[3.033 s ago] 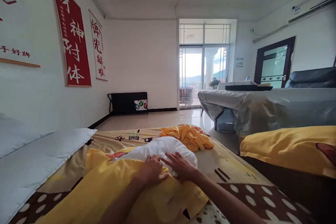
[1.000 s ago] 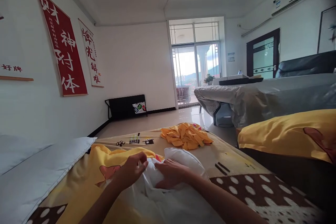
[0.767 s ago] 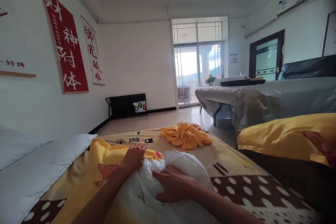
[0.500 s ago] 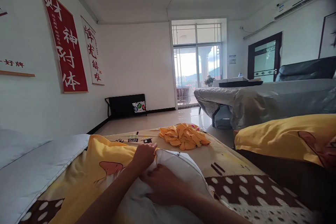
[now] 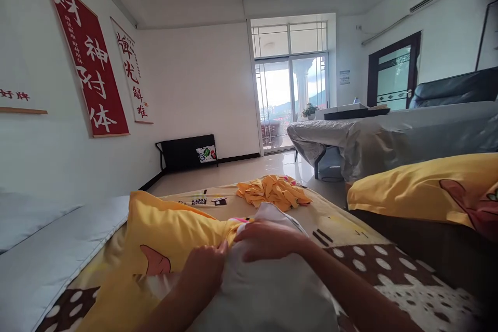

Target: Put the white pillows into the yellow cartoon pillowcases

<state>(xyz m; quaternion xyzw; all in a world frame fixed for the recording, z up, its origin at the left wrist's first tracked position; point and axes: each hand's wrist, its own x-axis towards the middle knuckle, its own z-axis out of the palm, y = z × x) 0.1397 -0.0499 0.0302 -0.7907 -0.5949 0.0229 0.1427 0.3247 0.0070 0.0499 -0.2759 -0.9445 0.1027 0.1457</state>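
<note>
A white pillow [image 5: 268, 290] lies in front of me, its left part inside a yellow pillowcase [image 5: 175, 223] with a pink cartoon shape on it. My left hand [image 5: 204, 270] is closed on the pillowcase's edge, thumb and fingers pinched near the opening. Just right of it, my right hand [image 5: 270, 241] is curled over the upper part of the pillow, its fingers against the fabric beside the opening. The hand is slightly blurred. One pillow corner [image 5: 268, 211] pokes up behind it.
A crumpled orange-yellow cloth [image 5: 274, 192] lies on the patterned blanket [image 5: 350, 236]. White bedding [image 5: 78, 249] is at the left, a yellow cushion [image 5: 420, 184] at the right. Farther back stand a plastic-covered table [image 5: 334, 132] and a black folded frame [image 5: 182, 151] by the wall.
My left hand has come down and nearer along the pillowcase edge. My right hand has moved up and right over the pillow. More of the pillowcase is spread at the left; the view tilts slightly down.
</note>
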